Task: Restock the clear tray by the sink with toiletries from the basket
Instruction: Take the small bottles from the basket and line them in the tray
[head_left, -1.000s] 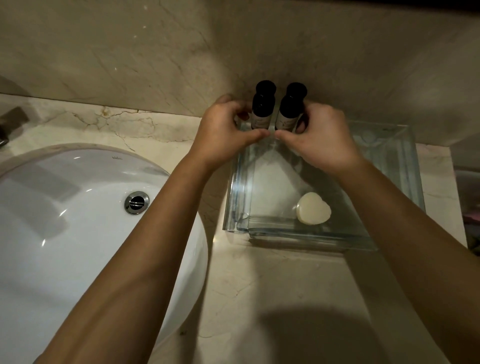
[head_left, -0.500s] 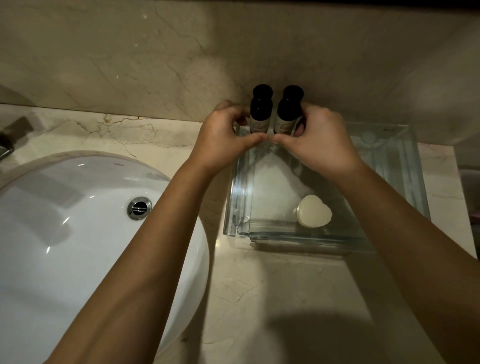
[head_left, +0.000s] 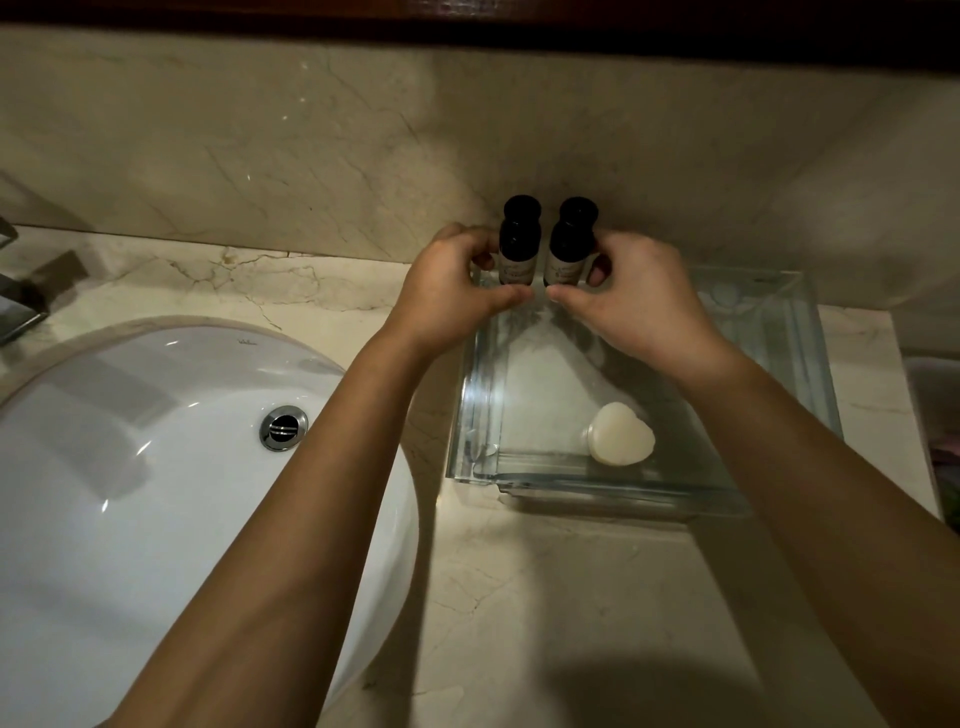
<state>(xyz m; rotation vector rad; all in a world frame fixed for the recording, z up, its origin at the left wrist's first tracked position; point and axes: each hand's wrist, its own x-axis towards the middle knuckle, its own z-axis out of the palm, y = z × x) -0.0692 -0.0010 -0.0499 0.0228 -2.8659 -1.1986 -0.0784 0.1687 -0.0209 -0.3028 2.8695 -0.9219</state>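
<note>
Seen from the head camera, the left hand (head_left: 452, 291) gripped the left bottle (head_left: 519, 244) and the right hand (head_left: 639, 296) gripped the right bottle (head_left: 569, 247), thumbs nearly meeting in front. Both dark bottles stood upright, side by side, at the far left corner of the clear tray (head_left: 597, 483), their bases hidden. A pale soap (head_left: 621, 434) lay near the tray's front rim. The tray sat on the worktop (head_left: 571, 597), just beside the sink (head_left: 130, 467).

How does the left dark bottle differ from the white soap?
The left dark bottle is tall, near black and upright; the white soap is low, pale and lies flat. In the clear tray, the bottle is at the far left corner, the soap near the front wall. The left hand grips the bottle, the right hand the right dark bottle; nothing touches the soap. Both appear to sit in the tray.
</note>
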